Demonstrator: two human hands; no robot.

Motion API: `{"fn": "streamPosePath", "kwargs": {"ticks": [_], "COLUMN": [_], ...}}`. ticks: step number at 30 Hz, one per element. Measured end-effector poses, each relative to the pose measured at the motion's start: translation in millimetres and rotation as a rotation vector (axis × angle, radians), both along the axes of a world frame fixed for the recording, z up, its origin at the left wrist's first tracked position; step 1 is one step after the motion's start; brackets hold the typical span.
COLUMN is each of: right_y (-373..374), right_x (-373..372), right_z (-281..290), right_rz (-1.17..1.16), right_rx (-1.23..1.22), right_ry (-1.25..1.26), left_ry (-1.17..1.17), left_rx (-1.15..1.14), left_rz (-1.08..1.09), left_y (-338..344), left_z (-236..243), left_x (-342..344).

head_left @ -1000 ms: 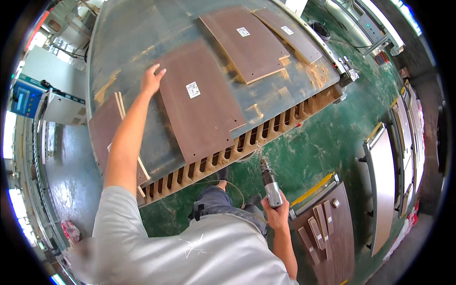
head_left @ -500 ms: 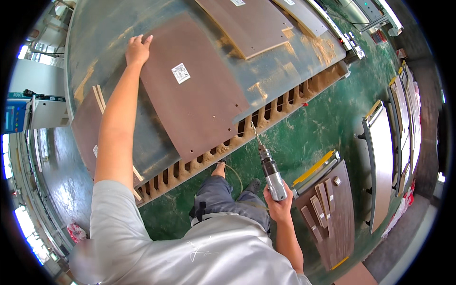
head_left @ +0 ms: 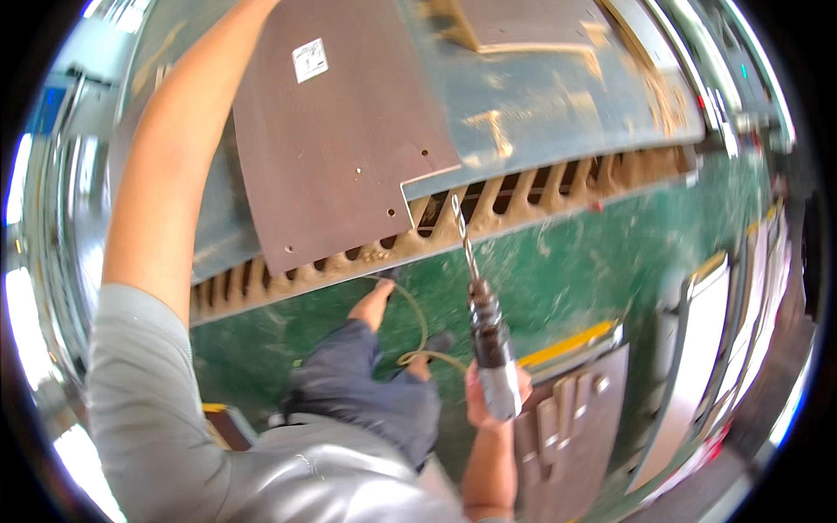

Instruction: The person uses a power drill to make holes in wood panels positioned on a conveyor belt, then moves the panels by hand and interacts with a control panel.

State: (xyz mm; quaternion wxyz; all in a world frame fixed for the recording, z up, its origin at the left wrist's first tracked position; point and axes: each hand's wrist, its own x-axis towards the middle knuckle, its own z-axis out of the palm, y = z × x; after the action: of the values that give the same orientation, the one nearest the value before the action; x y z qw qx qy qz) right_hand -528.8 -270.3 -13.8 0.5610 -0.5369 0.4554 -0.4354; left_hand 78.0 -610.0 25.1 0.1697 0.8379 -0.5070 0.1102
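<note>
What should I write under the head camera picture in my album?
Right hand gripping a drill, with a notched brown board on a dusty table.

A white label (head_left: 309, 60) sits on the brown panel (head_left: 336, 131) — too small and blurred to read.

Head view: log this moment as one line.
right hand: holds drill | drill bit: apart from brown panel | left hand: out of frame | panel: on worktable, near end over slotted edge
</note>
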Motion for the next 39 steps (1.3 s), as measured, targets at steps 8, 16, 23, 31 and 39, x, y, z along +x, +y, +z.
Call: {"fn": "streamPosePath", "kwargs": {"ticks": [8,16,23,31,39], "right_y": [-33,-40,-52,-46,-34], "right_x": [0,0,5,4,-3], "right_z": [-72,-86,-70,-74,-81], "right_rz": [0.118,0.023,0.092,0.110,0.036], "right_rx": [-0.383,-0.652,-0.678,-0.616,-0.427], "right_ry": [0.296,0.471,0.507,0.533,0.418], "left_ry": [-0.056,-0.041,-0.043,-0.035,-0.028], "left_rx": [0.145,0.080,0.117,0.134,0.113], "left_rz": [0.051,0.048,0.031,0.001,-0.002], "left_y": [-54,-68,-68,-74,-75], "left_z": [-7,-16,-14,-14,-16], "left_x": [-38,-38,-33,-24,-28]}}
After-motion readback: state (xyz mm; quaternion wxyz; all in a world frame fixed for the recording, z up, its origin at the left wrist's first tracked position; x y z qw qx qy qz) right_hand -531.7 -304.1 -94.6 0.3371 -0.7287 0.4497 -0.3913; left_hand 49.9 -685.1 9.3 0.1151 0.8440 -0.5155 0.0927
